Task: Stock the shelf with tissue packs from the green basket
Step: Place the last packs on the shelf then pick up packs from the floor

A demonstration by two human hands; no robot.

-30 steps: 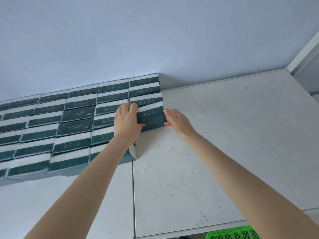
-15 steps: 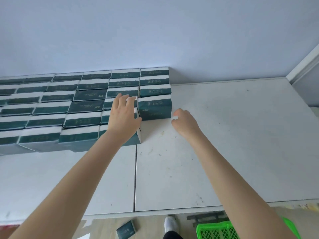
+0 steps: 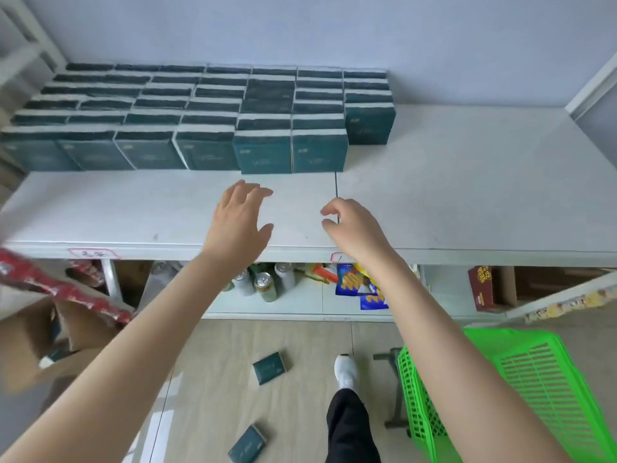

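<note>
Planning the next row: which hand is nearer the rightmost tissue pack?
Right. The right hand hovers in front of the rightmost tissue pack; the left hand is farther left.

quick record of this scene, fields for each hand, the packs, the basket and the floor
left hand: open, empty, above the shelf
right hand: fingers loosely curled, empty
tissue packs: rows filling the shelf's back left
green basket: lower right, no packs visible inside
fallen packs: two on the floor
</note>
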